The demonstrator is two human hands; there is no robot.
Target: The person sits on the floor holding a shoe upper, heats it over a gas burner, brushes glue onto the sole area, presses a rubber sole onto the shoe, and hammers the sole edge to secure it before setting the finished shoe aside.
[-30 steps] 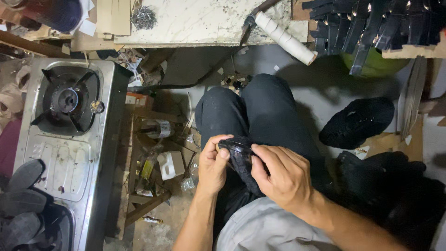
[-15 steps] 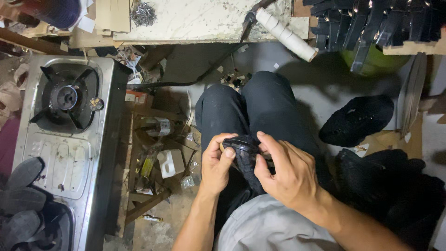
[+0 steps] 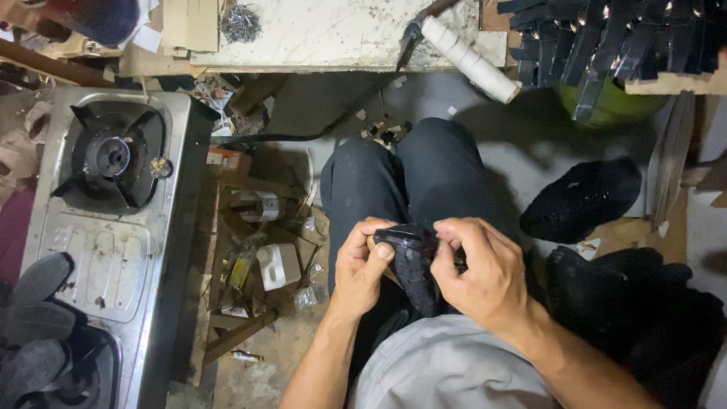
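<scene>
Both hands, left hand (image 3: 362,265) and right hand (image 3: 485,276), pinch a black curved leather piece (image 3: 409,254) over the lap, steadying it for fingertip work.

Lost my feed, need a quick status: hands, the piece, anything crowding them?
Left hand and right hand both gripping the black piece over the lap. Gas stove off to the left, black pile to the right. Nothing between the hands.

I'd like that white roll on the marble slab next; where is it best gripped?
Probably at the white roll's lower end, which sticks out past the slab's edge. Come from below; it lies slanted, with a dark tool close to its upper end.
</scene>
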